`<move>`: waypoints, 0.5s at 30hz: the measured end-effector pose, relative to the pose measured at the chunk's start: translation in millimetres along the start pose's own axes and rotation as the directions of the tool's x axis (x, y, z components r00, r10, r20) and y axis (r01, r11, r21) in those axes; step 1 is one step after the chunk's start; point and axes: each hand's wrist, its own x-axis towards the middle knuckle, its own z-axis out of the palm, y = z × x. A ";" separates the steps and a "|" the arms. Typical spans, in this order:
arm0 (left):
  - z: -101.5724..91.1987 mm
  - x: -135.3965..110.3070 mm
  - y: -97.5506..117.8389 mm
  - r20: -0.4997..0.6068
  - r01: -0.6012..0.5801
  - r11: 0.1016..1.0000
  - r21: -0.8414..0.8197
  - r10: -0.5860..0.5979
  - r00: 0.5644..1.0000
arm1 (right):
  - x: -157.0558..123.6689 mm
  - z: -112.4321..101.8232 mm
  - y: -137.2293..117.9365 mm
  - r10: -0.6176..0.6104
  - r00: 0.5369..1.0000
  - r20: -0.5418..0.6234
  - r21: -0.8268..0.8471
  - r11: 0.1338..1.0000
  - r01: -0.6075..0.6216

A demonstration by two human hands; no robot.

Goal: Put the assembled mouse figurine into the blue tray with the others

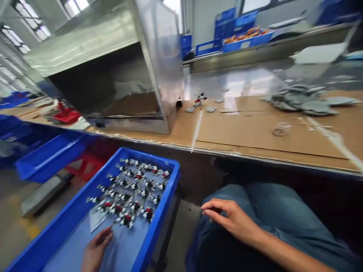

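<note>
My left hand hangs over the near end of a long blue plastic tray, its slightly bent fingers beside a white paper slip. Nothing shows in that hand. Rows of small black, white and red cartoon-mouse figurines fill the far part of the tray. My right hand is above my thigh, palm down, thumb and forefinger apart, with nothing visible between them. One similar figurine rests on the cardboard-covered bench, among a few flat grey pieces.
An open-fronted metal hood stands on the bench. Grey flat pieces are heaped at the right, near a tape roll. A blue crate of orange-brown items is at the back. Another blue tray and a red basket are left.
</note>
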 end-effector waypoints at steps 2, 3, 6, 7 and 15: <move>-27.1 -15.7 -17.7 -0.004 0.023 0.999 0.026 -0.022 1.000 | 2.5 -2.1 2.8 0.016 0.999 0.035 0.003 1.000 -0.016; -31.8 -20.8 -21.0 -0.019 0.006 0.999 0.038 -0.005 1.000 | 3.4 -1.1 3.8 0.022 0.998 0.056 0.009 1.000 -0.023; -27.4 -29.3 -14.6 -0.094 -0.115 0.985 0.131 0.128 0.987 | 2.8 3.4 5.1 0.046 0.994 0.098 0.028 0.998 -0.049; -24.8 -31.8 -8.6 -0.103 -0.172 0.968 0.184 0.193 0.976 | 2.3 4.4 5.3 0.055 0.993 0.102 0.030 0.998 -0.058; -23.9 -31.0 37.4 0.232 -0.556 0.668 0.494 0.515 0.825 | 2.3 3.8 1.5 0.075 0.990 0.122 0.044 0.996 -0.081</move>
